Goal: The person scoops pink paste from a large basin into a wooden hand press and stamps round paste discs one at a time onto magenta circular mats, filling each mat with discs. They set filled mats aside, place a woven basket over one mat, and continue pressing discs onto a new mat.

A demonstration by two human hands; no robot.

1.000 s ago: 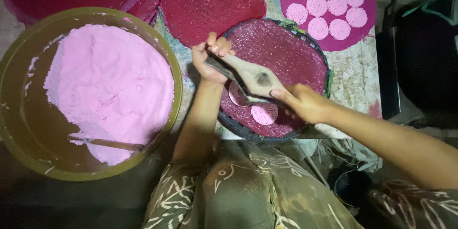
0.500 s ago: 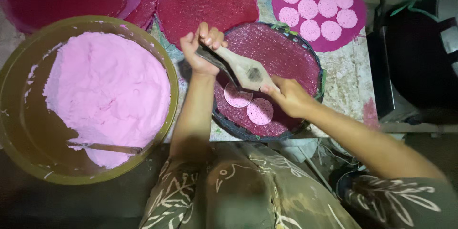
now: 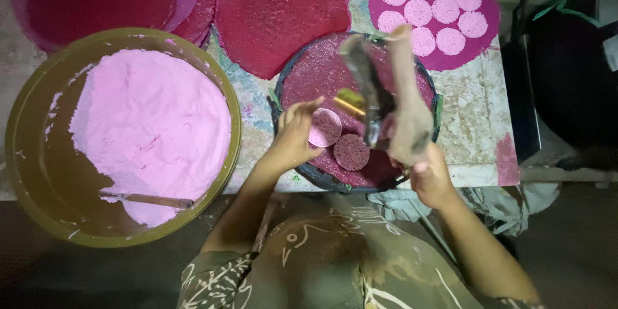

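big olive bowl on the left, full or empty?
Partly full. The olive bowl holds a mound of pink batter; bare brown wall shows on its left, and a stick rests in it.

The bowl [image 3: 26,122] sits left of the round tray [image 3: 293,84] (two discs [image 3: 351,152] lie on it).

The person wears an olive-brown cloth garment [image 3: 322,264] printed with pale cream line patterns, leaf-like sprays at the lower left and curling strokes across the lap; the cloth looks soft and creased, darker in its folds; both forearms are bare, with no sleeves, watch or bracelet showing on them; the left hand [image 3: 293,138] and the right hand [image 3: 431,177] wear no gloves, and the fingers [image 3: 302,108] carry no visible rings.
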